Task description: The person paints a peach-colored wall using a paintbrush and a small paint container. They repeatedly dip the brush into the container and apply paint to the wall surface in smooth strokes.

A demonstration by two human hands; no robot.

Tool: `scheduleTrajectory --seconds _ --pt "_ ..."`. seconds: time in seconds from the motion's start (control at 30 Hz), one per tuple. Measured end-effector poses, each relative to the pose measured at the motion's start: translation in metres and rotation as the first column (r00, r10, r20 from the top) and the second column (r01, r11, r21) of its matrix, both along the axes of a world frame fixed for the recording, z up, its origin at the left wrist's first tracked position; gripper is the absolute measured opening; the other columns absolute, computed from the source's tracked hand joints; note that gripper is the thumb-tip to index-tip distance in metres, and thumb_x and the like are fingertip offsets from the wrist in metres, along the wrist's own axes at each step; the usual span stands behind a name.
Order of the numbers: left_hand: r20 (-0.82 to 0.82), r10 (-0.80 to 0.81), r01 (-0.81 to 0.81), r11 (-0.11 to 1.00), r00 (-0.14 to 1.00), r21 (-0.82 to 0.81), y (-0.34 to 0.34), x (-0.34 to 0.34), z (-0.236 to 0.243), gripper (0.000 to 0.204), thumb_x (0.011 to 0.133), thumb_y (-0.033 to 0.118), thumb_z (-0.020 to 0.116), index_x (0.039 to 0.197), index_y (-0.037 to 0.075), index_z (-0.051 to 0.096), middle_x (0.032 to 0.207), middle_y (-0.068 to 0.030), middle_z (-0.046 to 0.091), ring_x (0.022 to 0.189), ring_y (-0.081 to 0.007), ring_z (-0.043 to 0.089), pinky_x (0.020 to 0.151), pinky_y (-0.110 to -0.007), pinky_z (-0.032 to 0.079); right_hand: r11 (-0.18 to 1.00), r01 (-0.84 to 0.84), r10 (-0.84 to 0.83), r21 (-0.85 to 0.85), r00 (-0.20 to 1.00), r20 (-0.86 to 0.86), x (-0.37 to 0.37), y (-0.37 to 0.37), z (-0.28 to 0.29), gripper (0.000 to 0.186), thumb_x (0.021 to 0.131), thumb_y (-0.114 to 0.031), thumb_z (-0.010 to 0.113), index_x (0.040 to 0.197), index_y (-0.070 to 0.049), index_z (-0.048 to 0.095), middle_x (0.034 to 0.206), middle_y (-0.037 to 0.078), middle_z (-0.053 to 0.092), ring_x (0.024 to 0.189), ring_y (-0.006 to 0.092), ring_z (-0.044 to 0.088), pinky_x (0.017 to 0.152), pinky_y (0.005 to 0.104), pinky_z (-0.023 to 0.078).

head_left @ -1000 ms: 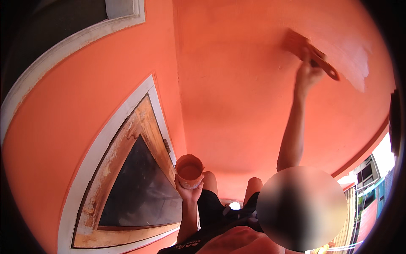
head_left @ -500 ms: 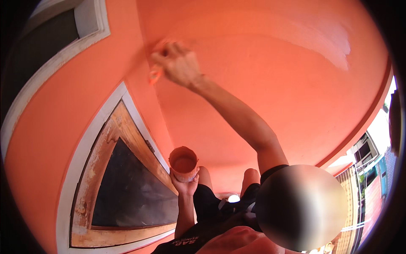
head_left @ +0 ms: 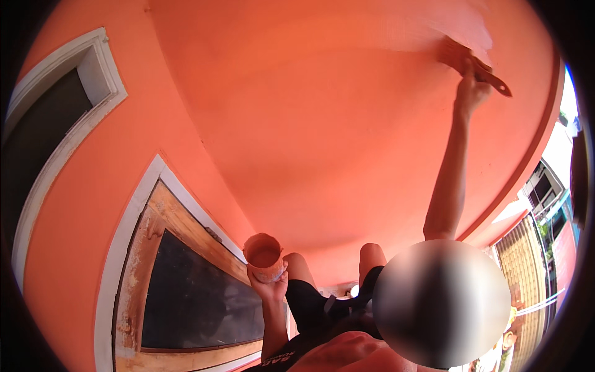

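Observation:
My right hand [head_left: 472, 93] is raised high at the upper right, closed round a paintbrush [head_left: 460, 56] with a reddish-brown handle. The bristles touch the orange wall [head_left: 297, 124] at the lower edge of a pale patch [head_left: 446, 22]. Low in front of me, my left hand [head_left: 271, 286] holds an orange-smeared paint pot [head_left: 263, 255] from below and the side. The pot's open top faces up and shows orange paint inside.
A wooden door [head_left: 133, 297] with a dark pane and white frame stands at left, close to the pot. Above it is a white-framed window opening [head_left: 102, 68]. The wall ends at a curved edge [head_left: 527, 173] on the right, with buildings beyond.
My right hand has swept the paintbrush from the corner at upper left across to the pale patch at upper right. The pot stays in my left hand, slightly lower in view.

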State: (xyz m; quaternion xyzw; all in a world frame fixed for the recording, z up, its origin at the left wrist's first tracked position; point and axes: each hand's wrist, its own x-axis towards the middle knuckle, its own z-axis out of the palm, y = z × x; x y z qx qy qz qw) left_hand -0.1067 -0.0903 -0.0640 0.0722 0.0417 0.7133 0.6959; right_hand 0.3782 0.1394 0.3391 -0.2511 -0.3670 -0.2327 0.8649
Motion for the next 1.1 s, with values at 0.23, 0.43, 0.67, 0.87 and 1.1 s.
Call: scheduleTrajectory --seconds 0.23,0.43,0.67,0.87,1.1 --pt "0.0 -0.063 0.063 0.998 0.998 -0.012 0.02 0.028 0.009 0.064 0.095 0.062 0.053 0.139 0.015 0.053 0.128 -0.0114 0.061 0.093 -0.0362 0.062 0.054 -0.031 0.048 0.788 0.571 -0.575 -0.229 0.816 0.057 -0.014 -0.022 0.015 0.015 0.094 -0.032 0.072 0.094 -0.017 0.075 0.088 0.007 0.074 0.077 0.0285 0.071 0.064 0.0391 0.054" --pt "-0.053 -0.21 0.215 0.965 0.976 0.148 0.033 0.07 0.027 0.074 0.092 0.058 0.058 0.141 0.004 0.05 0.128 -0.0171 0.06 0.103 -0.0351 0.058 0.061 -0.031 0.053 0.993 0.112 -0.06 -0.03 0.714 0.697 -0.208 -0.005 0.003 0.032 0.079 -0.006 0.07 0.11 -0.017 0.071 0.089 0.011 0.064 0.081 0.0318 0.064 0.062 0.0447 0.052" --pt "-0.101 -0.272 0.284 0.948 0.957 0.141 0.033 0.098 0.025 0.079 0.091 0.059 0.06 0.143 0.002 0.047 0.129 -0.0204 0.06 0.105 -0.0341 0.057 0.064 -0.031 0.055 0.973 -0.179 0.23 -0.143 0.766 0.601 -0.135 0.002 0.034 0.019 0.089 -0.012 0.074 0.107 -0.006 0.072 0.087 0.01 0.072 0.075 0.0224 0.068 0.066 0.0355 0.053" --pt "-0.189 -0.236 0.254 0.964 0.953 0.08 0.024 0.08 0.015 0.072 0.092 0.057 0.057 0.143 0.006 0.049 0.128 -0.0151 0.059 0.103 -0.0361 0.058 0.062 -0.031 0.053 0.995 -0.097 0.099 0.033 0.993 -0.061 0.121 0.002 0.023 0.028 0.091 -0.019 0.074 0.109 0.004 0.072 0.096 0.013 0.077 0.088 0.0191 0.073 0.08 0.0334 0.057" --pt "-0.126 -0.214 0.224 0.972 0.969 0.065 0.024 0.08 0.007 0.075 0.092 0.058 0.057 0.143 0.004 0.048 0.127 -0.0155 0.059 0.102 -0.0351 0.058 0.062 -0.03 0.053 0.829 0.517 -0.513 -0.216 0.855 0.077 0.076 -0.008 0.026 0.024 0.093 -0.039 0.071 0.103 -0.018 0.076 0.087 0.009 0.075 0.082 0.0342 0.072 0.071 0.0451 0.055"
